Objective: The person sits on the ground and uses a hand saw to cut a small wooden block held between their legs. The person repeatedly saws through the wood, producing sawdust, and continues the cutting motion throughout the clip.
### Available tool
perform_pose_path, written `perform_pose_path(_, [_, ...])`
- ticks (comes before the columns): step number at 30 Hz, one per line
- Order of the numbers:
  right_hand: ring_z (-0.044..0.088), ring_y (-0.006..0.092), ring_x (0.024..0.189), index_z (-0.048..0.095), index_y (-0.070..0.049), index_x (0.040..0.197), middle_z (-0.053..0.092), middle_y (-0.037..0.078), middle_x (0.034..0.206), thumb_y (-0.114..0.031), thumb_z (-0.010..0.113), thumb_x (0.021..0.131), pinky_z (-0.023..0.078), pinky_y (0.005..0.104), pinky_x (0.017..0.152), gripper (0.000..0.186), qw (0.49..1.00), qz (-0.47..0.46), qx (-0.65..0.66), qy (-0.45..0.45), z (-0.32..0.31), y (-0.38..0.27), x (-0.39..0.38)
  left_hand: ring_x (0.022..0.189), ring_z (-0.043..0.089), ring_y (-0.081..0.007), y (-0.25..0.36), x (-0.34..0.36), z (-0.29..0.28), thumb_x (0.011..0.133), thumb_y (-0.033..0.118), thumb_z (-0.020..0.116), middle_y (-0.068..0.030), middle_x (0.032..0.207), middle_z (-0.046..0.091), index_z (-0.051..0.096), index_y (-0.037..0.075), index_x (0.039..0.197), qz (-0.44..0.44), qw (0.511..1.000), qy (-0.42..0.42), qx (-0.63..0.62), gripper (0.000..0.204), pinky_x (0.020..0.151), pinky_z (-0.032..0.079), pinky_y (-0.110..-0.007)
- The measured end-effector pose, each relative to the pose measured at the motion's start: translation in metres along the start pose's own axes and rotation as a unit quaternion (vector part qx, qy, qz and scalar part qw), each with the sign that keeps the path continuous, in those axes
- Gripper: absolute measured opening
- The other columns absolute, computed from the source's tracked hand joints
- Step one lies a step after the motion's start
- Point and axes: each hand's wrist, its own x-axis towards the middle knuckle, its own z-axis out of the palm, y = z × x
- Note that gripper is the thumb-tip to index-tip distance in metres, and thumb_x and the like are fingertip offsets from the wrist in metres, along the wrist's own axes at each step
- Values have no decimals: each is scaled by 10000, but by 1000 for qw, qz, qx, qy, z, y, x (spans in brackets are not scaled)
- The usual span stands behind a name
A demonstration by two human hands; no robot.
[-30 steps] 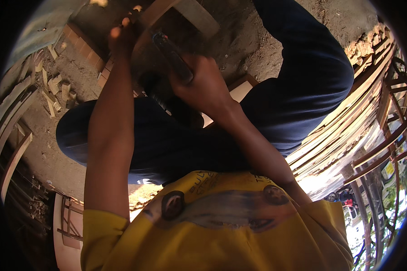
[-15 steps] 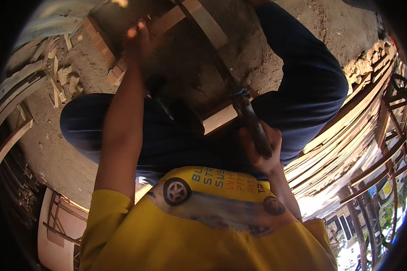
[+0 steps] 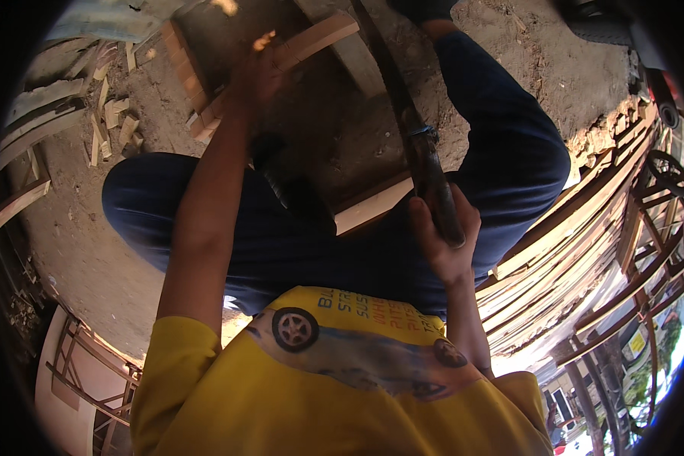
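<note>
My right hand [image 3: 447,232] is closed round the dark, pipe-like handle of a handsaw [image 3: 391,68]. A bit of blue wrapping shows where the handle meets its long, narrow blade, which points away from me. At the far left, my left hand [image 3: 254,85] lies over a wooden strip [image 3: 319,39] and appears to grip it; shade blurs most of its fingers, and one fingertip catches light. The strip's right end stops just left of the blade, with a gap between them. Under that end is a pale, flat block [image 3: 357,64].
A row of cut wood pieces [image 3: 184,64] lies beyond my left hand. Another wooden piece [image 3: 372,204] sits between my legs, near a dark object [image 3: 296,194]. Offcuts [image 3: 114,125] litter the dirt floor at left; long boards [image 3: 562,228] are stacked at right.
The saw has shifted right, off the strip's end, and my right hand has moved slightly farther from me. My left hand stays at the strip, its fingers moved a little right.
</note>
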Motion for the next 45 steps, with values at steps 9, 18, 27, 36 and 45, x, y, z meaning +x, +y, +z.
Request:
perform_pose_path(9, [543, 43, 582, 595, 14, 879, 592, 37, 629, -90, 669, 870, 413, 236, 504, 128, 999, 0, 44, -32, 30, 2, 4, 1052, 595, -369, -9, 10, 14, 718, 346, 696, -156, 1140, 602, 505, 110, 1257, 53, 993, 38, 97, 618, 907, 458, -483])
perform_pose_path(18, [530, 56, 624, 599, 21, 878, 591, 57, 662, -121, 658, 889, 407, 253, 531, 154, 997, -28, -3, -74, 51, 2, 16, 1175, 534, -339, 10, 10, -16, 743, 281, 714, -177, 1206, 578, 524, 115, 1268, 25, 993, -58, 104, 583, 976, 444, -456])
perform_pose_path(27, [555, 81, 643, 605, 24, 888, 601, 66, 676, -125, 655, 889, 426, 269, 556, 157, 997, -11, -3, -72, 56, 10, 26, 1219, 512, -315, -19, 12, -1, 642, 340, 830, -147, 1299, 539, 553, 90, 1273, 53, 998, -25, 29, 733, 1075, 355, -453])
perform_pose_path(36, [520, 43, 672, 615, 29, 955, 591, 29, 702, -139, 657, 899, 410, 248, 565, 182, 996, -60, 12, -70, 81, 18, 36, 1087, 558, -360, 5, 4, 2, 726, 360, 765, -168, 1183, 588, 649, 53, 1040, 35, 996, -10, 75, 455, 952, 437, -462])
perform_pose_path(45, [507, 36, 625, 613, 17, 925, 572, 0, 646, -145, 635, 911, 387, 244, 522, 164, 996, -41, 4, -76, 96, 20, 56, 938, 630, -368, -7, 18, 13, 789, 388, 716, -173, 1023, 638, 626, 44, 1085, 40, 993, 61, 90, 463, 878, 486, -472])
